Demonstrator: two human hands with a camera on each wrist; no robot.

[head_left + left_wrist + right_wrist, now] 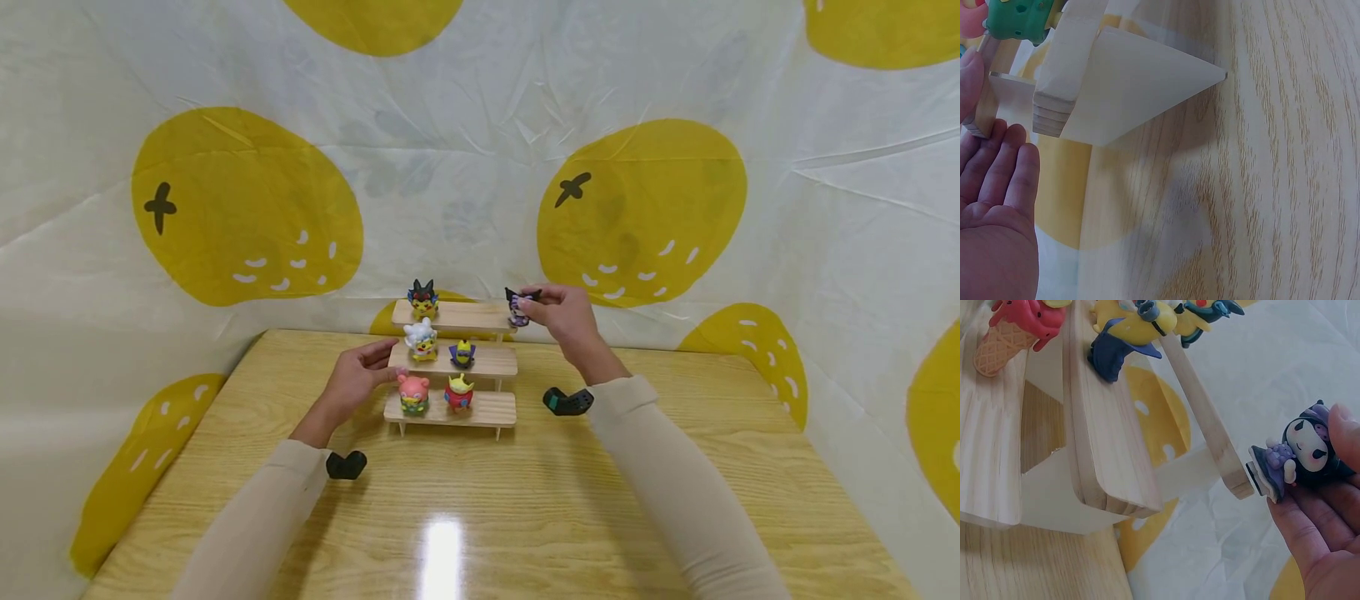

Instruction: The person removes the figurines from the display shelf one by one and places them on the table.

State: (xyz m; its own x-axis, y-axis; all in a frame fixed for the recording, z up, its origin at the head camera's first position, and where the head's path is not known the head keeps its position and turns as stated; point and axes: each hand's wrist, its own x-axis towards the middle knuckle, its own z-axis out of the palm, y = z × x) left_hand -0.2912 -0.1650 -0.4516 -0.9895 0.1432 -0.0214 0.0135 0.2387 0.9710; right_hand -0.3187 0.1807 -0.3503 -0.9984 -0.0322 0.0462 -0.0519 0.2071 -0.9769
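Observation:
A small black, purple and white toy figure with a dark hood is pinched between the thumb and fingers of my right hand. It is just off the right end of the top tier of a three-tier wooden display stand. My left hand grips the left end of the middle tier, thumb on one side and fingers on the other. On the bottom tier are a pink figure and a red-and-green figure. The middle tier bears a white-topped figure and a yellow-and-purple figure.
A yellow figure with a black, eared top stands at the top tier's left end. The stand rests on a wood-grain table. Behind it hangs a white cloth with large yellow fruit prints. A black wrist device sits near each cuff.

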